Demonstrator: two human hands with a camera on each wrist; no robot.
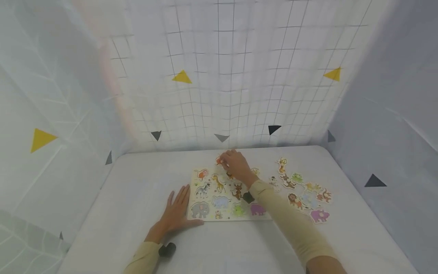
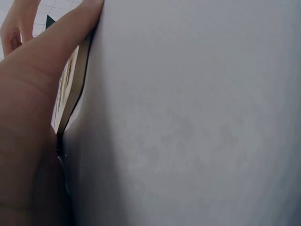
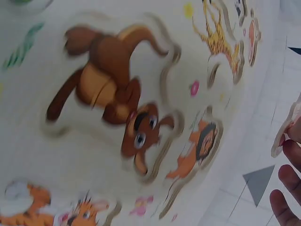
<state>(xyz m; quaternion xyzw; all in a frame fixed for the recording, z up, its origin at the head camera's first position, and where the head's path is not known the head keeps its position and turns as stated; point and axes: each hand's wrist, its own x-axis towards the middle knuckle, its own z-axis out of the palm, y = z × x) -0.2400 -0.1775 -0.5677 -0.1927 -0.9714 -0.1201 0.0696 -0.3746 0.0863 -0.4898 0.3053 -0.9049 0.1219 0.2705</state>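
A wooden animal puzzle board (image 1: 210, 205) lies on the white table, with animal pictures in shallow recesses. My left hand (image 1: 176, 213) rests flat at the board's lower left corner, fingers spread along its left side and thumb along the near edge. In the left wrist view, the thumb lies by the board's side (image 2: 77, 77). My right hand (image 1: 237, 163) is above the board's far edge, pinching a small orange-red animal puzzle piece (image 1: 218, 160), seen edge-on in the right wrist view. Beneath that wrist are the kangaroo picture (image 3: 106, 70) and lion picture (image 3: 202, 143).
Several loose animal pieces lie right of the board, among them a purple hippo (image 1: 319, 216), a lion (image 1: 295, 201), a green frog (image 1: 297, 177) and a giraffe (image 1: 282, 165). A pale curtain (image 1: 205, 110) with grid lines hangs behind the table.
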